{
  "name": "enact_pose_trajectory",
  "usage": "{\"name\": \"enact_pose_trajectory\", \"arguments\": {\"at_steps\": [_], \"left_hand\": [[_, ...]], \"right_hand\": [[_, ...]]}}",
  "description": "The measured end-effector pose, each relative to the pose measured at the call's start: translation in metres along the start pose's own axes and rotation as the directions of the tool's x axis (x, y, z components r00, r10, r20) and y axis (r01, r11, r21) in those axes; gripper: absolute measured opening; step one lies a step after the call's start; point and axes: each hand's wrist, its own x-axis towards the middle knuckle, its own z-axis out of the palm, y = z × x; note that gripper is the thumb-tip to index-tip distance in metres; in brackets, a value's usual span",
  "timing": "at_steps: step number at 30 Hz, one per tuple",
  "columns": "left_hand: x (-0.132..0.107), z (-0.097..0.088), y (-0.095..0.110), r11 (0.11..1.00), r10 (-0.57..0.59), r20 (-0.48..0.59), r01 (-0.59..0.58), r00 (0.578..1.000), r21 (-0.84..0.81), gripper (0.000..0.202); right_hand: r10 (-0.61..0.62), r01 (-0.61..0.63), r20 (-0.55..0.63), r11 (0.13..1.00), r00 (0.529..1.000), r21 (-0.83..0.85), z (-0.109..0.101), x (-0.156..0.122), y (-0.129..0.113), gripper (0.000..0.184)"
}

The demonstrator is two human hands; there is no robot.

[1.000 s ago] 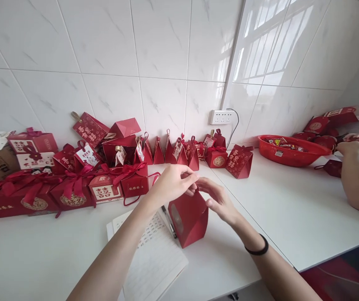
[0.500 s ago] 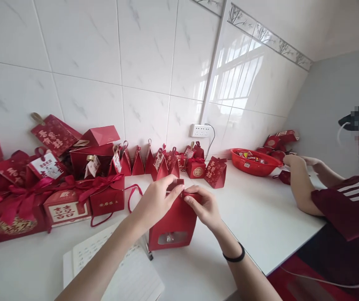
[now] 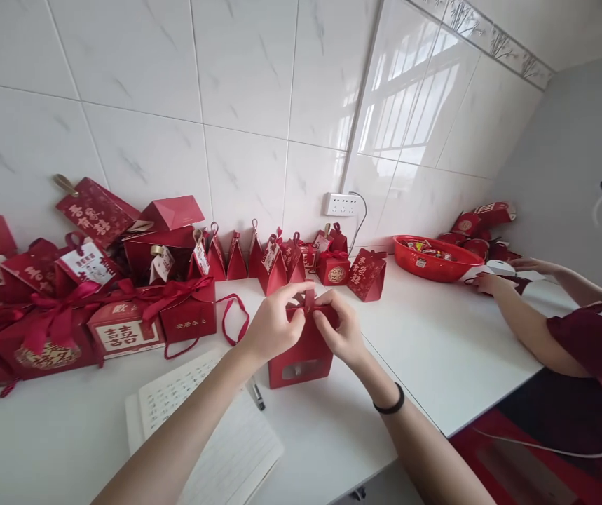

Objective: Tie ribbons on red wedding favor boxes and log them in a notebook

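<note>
A red gift box (image 3: 301, 361) with a small clear window near its base stands upright on the white table in front of me. My left hand (image 3: 278, 324) is closed at its top, thumb and forefinger at the red strap (image 3: 309, 300) that rises from the box. My right hand (image 3: 340, 328), with a black band on the wrist, grips the upper right edge of the same box, thumb on the front. The fingers behind the box top are partly hidden. Beside the box, to the left, lie a pen (image 3: 257, 394) and an open notebook (image 3: 221, 428).
Red gift boxes (image 3: 127, 337) crowd the left side, and smaller pointed ones (image 3: 274, 265) line the wall. A red basin (image 3: 432, 261) of wrapped sweets stands at the back right. A co-worker's hands (image 3: 495, 284) handle a box there. A power strip (image 3: 341, 204) hangs on the wall.
The view has shifted, and the red strap now stands up more between my hands. The co-worker's hands have come nearer the basin, with a white-and-red box showing at them.
</note>
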Motion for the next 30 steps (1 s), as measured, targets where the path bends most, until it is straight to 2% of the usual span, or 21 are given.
{"name": "enact_pose_trajectory", "arguments": {"at_steps": [9, 16, 20, 24, 30], "left_hand": [[0.000, -0.001, -0.007, 0.999, 0.033, 0.035, -0.034, 0.999, 0.039, 0.050], [-0.001, 0.000, -0.011, 0.996, 0.031, 0.025, -0.033, 0.999, 0.080, 0.047], [-0.001, 0.000, -0.010, 0.997, 0.035, 0.032, -0.037, 0.999, 0.074, 0.046], [-0.001, -0.001, -0.009, 0.997, 0.021, 0.044, -0.025, 0.999, 0.077, 0.047], [0.000, -0.004, -0.008, 0.997, 0.058, 0.086, -0.062, 0.995, 0.049, 0.049]], "right_hand": [[-0.060, 0.059, -0.025, 0.996, 0.998, -0.065, 0.004, -0.002, 0.004, 0.013], [-0.186, 0.174, -0.062, 0.970, 0.981, -0.171, 0.006, -0.003, 0.010, 0.014], [-0.212, 0.194, -0.075, 0.962, 0.974, -0.192, 0.006, -0.004, 0.014, 0.015], [-0.181, 0.168, -0.063, 0.971, 0.981, -0.172, 0.006, -0.004, 0.014, 0.009], [-0.018, 0.016, -0.033, 0.998, 0.999, -0.056, 0.004, -0.002, 0.007, 0.009]]}}
